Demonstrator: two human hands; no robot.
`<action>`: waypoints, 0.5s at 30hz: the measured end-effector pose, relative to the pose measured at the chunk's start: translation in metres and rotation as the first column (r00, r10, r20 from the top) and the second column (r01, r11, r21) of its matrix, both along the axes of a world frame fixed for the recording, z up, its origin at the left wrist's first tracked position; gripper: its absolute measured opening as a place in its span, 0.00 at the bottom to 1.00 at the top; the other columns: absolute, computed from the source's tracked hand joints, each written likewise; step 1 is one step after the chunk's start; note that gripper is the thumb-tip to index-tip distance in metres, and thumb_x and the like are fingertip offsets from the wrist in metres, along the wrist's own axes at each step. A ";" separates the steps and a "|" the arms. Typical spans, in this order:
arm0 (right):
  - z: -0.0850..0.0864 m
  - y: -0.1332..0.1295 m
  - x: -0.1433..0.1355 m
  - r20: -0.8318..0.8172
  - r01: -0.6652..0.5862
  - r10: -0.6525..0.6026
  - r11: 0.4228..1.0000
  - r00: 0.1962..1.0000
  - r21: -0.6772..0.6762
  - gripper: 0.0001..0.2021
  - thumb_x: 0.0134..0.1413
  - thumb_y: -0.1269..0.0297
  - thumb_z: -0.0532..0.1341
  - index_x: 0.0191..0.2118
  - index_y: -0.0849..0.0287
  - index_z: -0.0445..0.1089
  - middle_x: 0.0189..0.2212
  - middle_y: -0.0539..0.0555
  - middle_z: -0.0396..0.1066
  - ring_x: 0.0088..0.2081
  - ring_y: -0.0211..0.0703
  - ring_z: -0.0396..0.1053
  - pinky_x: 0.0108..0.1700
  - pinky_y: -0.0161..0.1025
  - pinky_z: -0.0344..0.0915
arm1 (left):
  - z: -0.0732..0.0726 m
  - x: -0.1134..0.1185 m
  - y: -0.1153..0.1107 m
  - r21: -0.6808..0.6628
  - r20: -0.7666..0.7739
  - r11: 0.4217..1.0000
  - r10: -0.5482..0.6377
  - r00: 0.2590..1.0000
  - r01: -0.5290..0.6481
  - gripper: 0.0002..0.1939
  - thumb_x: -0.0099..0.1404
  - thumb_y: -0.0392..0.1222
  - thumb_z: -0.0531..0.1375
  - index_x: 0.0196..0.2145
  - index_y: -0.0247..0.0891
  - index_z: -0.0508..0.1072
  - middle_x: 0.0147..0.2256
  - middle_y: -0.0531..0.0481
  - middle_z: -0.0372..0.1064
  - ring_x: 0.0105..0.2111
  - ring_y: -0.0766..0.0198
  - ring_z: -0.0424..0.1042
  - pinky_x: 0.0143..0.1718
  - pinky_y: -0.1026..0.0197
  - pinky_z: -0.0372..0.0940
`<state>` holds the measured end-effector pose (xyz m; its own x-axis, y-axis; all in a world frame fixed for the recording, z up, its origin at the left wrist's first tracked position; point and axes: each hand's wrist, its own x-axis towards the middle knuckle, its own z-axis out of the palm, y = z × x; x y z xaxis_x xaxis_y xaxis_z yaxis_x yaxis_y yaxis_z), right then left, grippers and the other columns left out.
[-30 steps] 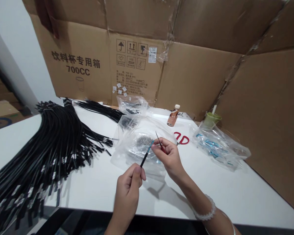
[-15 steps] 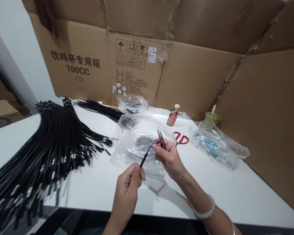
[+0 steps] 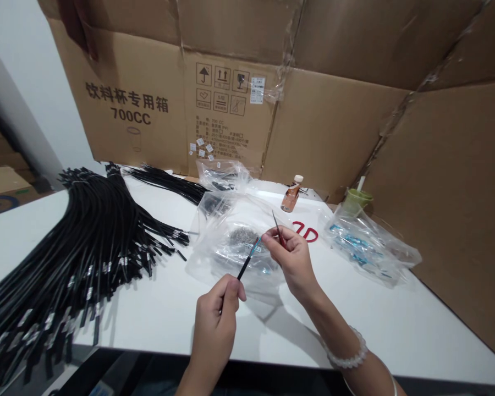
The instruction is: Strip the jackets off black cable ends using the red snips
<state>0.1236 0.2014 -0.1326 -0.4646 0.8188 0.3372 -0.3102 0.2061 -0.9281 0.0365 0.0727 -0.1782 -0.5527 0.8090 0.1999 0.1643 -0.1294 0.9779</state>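
Note:
My left hand point(image 3: 218, 313) is closed around a black cable point(image 3: 245, 267), whose far end shows thin blue strands point(image 3: 255, 247). Up and to the right, my right hand point(image 3: 293, 263) holds small red-handled snips point(image 3: 279, 234) with the blades pointing up. The thumb and forefinger of that hand pinch together near the tips of the blue strands. Whether they touch the strands is too small to tell. Behind the cable end lies a clear plastic bag point(image 3: 231, 220) with a grey mass of small pieces inside.
Many black cables point(image 3: 103, 231) cover the left of the white table point(image 3: 148, 324). Toward the right are red-handled scissors point(image 3: 311, 235), a bottle point(image 3: 291, 195), a bag of blue pieces point(image 3: 363, 247) and a green cup point(image 3: 357, 201). Cardboard point(image 3: 330, 126) stands behind.
My right hand has shifted slightly right, and the snips in it have turned, their blades now looking like one thin line. My left hand and the cable have barely moved.

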 end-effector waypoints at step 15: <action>0.007 -0.007 -0.006 0.055 -0.208 0.213 0.974 0.976 -0.089 0.20 0.38 0.56 0.74 0.23 0.59 0.61 0.16 0.41 0.51 0.19 0.28 0.43 0.21 0.31 0.42 | 0.004 -0.003 -0.003 0.075 0.255 0.987 -0.159 0.954 0.145 0.26 0.67 0.62 0.52 0.22 0.37 0.62 0.18 0.61 0.41 0.20 0.71 0.40 0.22 0.64 0.38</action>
